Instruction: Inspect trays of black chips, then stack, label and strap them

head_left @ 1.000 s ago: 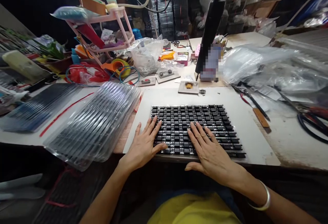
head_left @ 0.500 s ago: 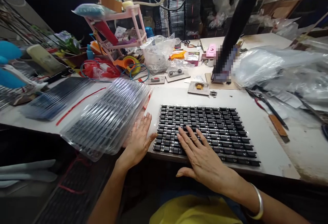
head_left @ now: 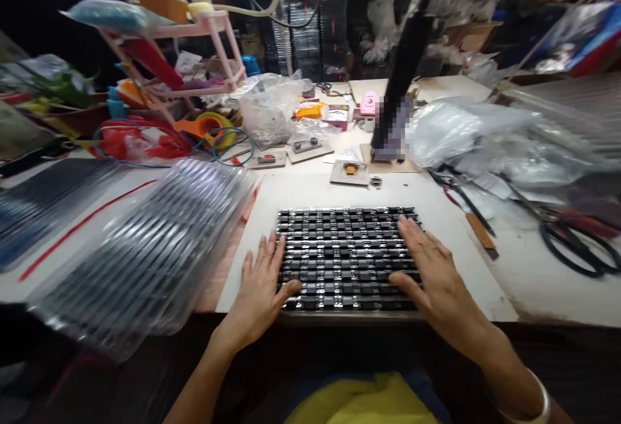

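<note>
While parts grid [head_left: 347, 259] lies loose on white board [head_left: 451, 204], near edge: L hand [head_left: 259, 291] flat at grid's left side, R hand [head_left: 431, 268] flat on right side. Both open, grasping nothing. Risk: uneven push skews rows; parts slide off near edge. Tray stack [head_left: 145, 252] left of grid overhangs, may tip.

Bright light is falling on the white table [head_left: 466, 191] while motion blur is smearing the bending edges.

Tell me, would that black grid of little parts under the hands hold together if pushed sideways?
Probably not as one piece: the black grid looks like separate rows of small parts, so rows could slide apart. Both hands, left hand and right hand, flank its sides, suggesting it needs squaring up.
</note>
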{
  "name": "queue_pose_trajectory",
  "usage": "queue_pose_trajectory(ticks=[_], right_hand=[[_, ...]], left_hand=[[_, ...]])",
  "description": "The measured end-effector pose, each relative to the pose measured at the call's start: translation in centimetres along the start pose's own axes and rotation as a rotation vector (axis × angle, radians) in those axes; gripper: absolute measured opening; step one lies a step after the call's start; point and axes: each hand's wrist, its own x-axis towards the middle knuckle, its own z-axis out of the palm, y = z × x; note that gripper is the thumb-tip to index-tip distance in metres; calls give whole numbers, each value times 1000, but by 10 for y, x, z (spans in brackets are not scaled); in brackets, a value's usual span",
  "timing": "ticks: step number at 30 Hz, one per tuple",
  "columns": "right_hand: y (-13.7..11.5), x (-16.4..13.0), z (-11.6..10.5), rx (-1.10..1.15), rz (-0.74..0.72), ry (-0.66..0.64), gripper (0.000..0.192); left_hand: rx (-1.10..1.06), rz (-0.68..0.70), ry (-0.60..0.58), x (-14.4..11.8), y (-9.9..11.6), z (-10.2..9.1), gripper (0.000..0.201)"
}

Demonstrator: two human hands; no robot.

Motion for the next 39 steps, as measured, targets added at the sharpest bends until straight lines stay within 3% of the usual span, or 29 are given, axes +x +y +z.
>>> queue_pose_trajectory(ticks=[3,6,10,15,18,22,25,28,31,34,39], right_hand=[[42,-13,-6,-11,187,29,61],[67,-26,-7,7,293,-68,54],[75,-36,-5,42,279,-186,52],[81,-43,-6,70,227,-221,55],[75,-40,-12,56,193,-211,57],[34,-22,-12,-34,-12,-219,74],[-5,-8,2,-56,-209,-245,85],[-28,1,20,-47,-299,-274,87],[-33,2,30,-23,-310,-296,88],[-25,2,26,-2,-315,-323,86],[3,17,14,-29,-258,-331,79]], left_hand=[[-3,30,64,2,-8,7,71],[-21,25,111,13,-15,9,66],[24,18,92,29,-16,9,57],[92,28,38,34,-11,8,55],[154,37,42,30,1,2,56],[257,194,24,25,33,-4,71],[301,325,-24,21,55,-4,80],[335,365,-36,17,65,-2,81],[338,383,-43,14,64,-4,83],[317,381,-53,19,60,-9,80],[270,289,-58,52,46,-16,75]])
